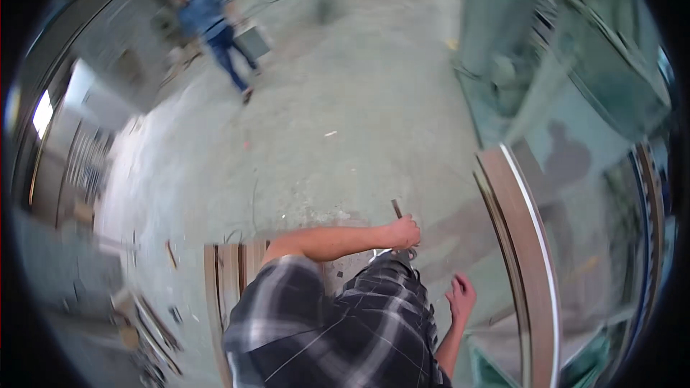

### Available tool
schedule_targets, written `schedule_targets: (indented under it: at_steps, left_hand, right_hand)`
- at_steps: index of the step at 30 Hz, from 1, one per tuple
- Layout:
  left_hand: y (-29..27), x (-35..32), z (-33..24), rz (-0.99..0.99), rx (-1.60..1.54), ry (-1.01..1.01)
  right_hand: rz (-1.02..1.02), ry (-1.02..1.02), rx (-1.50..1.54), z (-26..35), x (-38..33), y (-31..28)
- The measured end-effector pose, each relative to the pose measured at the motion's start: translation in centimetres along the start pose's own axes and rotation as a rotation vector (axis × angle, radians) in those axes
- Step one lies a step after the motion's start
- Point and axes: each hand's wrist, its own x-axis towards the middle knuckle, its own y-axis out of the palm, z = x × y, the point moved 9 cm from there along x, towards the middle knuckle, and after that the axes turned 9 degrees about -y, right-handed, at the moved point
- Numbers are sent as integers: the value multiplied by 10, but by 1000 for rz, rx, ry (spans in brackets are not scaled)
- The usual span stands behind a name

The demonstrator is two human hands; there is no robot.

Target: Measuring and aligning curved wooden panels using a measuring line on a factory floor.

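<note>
My left arm reaches across in front of my plaid shirt. At its end my left hand [405, 232] is closed around a short, dark brown stick-like piece [396, 208], whose upper end sticks out above the fist. The part inside the fist is hidden, so its exact kind does not show. Lower and to the right, my right hand [461, 296] is raised with its fingers loosely bent and apart, and nothing shows in it. The nearest thing on that side is a stack of long brown boards [514, 223] with a white edge, which the hand does not touch.
More brown boards [228, 266] stand close at my left. Loose strips [154, 327] lie on the floor at lower left. A person in blue [215, 25] walks at the far left, carrying a grey panel [253, 42]. Large green machinery [503, 43] stands at the far right.
</note>
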Motion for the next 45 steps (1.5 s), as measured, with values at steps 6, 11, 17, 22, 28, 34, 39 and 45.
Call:
schedule_targets:
  at_steps: [6, 11, 17, 22, 28, 34, 39, 45]
  left_hand:
    - [-74, 18, -60, 71, -162, 151]
    - [-120, 38, -114, 54, -234, 434]
    - [-127, 66, -154, 272, -345, 621]
    - [-144, 70, -220, 340, -353, 808]
    - [-162, 56, -292, 383, -687, 809]
    - [-193, 14, -336, 171, -948, 967]
    - [-202, -12, -349, 56, -889, 1066]
    - [-203, -15, -347, 162, -1136, 1095]
  right_hand:
    - [75, -541, 77, 93, 19, 50]
    - [-128, -297, -230, 78, -15, 4]
    - [-464, -44, -147, 54, -123, -54]
    - [-670, 136, -296, 47, -217, -85]
    - [-905, 158, -353, 49, -265, -87]
    - [-1024, 199, -240, 31, -275, -97]
    - [-1017, 36, -332, 51, -265, -121]
    - [-900, -198, -402, 89, -242, -128]
